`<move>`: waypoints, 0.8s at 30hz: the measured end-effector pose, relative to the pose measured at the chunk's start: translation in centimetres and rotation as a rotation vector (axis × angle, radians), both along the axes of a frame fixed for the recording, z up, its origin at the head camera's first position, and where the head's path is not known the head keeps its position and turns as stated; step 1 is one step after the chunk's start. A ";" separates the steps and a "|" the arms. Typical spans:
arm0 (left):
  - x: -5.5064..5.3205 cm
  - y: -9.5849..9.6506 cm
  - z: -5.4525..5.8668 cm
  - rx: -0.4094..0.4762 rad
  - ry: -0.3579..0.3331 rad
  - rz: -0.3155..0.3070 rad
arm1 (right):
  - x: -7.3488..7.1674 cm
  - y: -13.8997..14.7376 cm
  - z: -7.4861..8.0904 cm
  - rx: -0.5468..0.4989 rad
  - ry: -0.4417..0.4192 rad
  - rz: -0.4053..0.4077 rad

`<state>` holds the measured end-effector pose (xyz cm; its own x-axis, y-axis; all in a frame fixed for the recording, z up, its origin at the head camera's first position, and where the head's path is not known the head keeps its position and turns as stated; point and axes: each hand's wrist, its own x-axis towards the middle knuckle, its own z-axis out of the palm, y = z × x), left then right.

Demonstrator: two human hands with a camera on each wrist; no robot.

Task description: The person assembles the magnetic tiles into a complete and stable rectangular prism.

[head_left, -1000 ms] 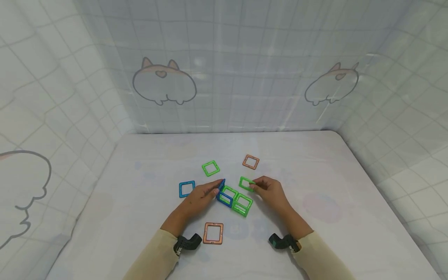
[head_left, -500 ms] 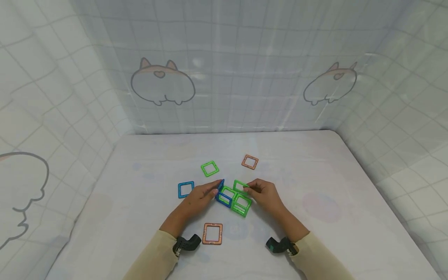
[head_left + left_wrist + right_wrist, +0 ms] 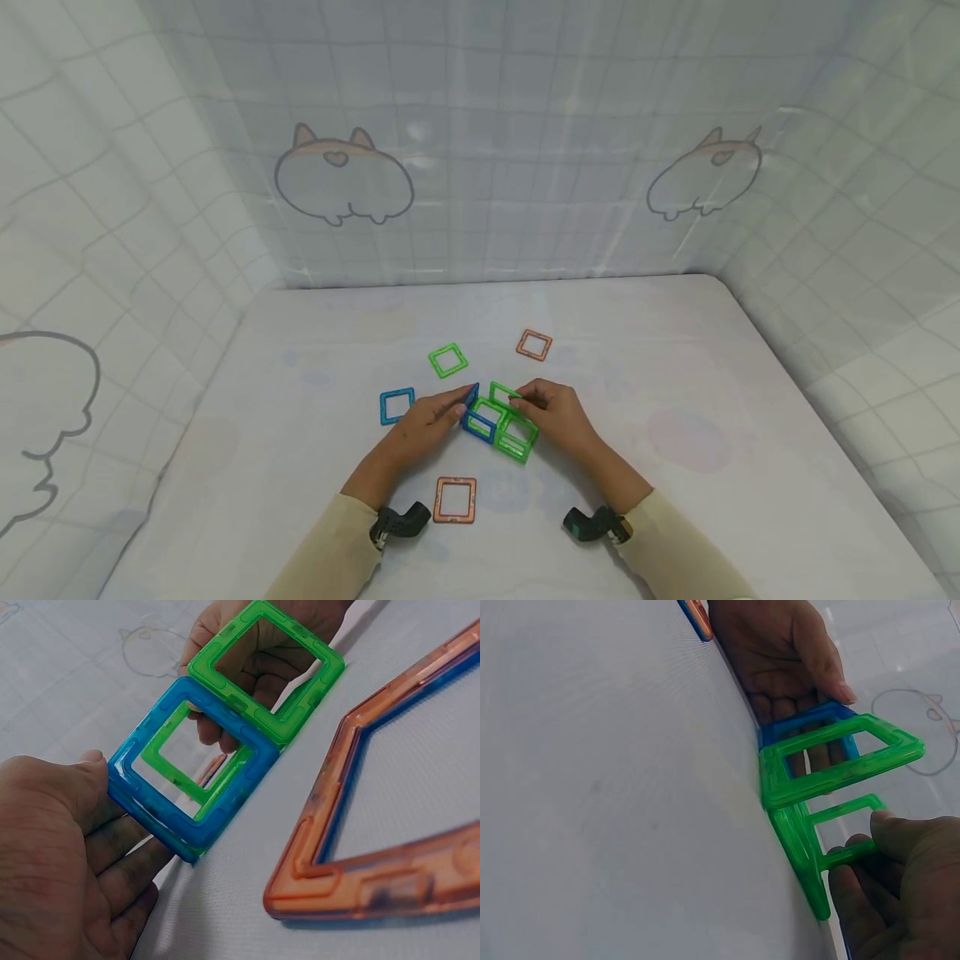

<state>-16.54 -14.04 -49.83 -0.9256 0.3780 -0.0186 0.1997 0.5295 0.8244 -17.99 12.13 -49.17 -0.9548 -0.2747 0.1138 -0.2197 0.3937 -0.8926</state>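
Magnetic square tiles stand joined in a low structure at mid-table. Two blue walls form its left corner: the front blue tile (image 3: 146,724) and the side blue tile (image 3: 472,395). Beside the front blue one, a green tile (image 3: 311,705) stands to the right. Fingers straight along the outer side, my left hand (image 3: 426,427) touches the blue corner with its thumb tip at the top edge. My right hand (image 3: 558,417) pinches a green tile (image 3: 844,808) between thumb and fingers at the structure's back right. That tile stands upright, its lower edge close over the green base.
Loose tiles lie flat around the structure: an orange tile (image 3: 438,500) in front, a blue tile (image 3: 383,408) left of my left hand, a green tile (image 3: 436,367) behind, and a smaller-looking orange tile (image 3: 522,340) at the back right. Patterned curtains surround the white table.
My right hand has moved left with the pinched green tile, bringing it from beside the structure to its back edge. My left hand stays at the blue corner.
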 end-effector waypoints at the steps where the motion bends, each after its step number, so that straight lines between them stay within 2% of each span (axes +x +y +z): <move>1: 0.0 0.0 0.0 0.001 0.002 0.000 | 0.0 -0.1 0.1 -0.005 -0.002 0.005; 15: -0.1 -0.3 0.1 0.056 -0.018 -0.028 | -0.5 -1.2 -0.3 -0.027 0.028 0.036; 24: -0.2 -0.3 0.1 0.046 -0.021 -0.036 | -0.5 -1.5 -0.1 -0.007 0.019 0.032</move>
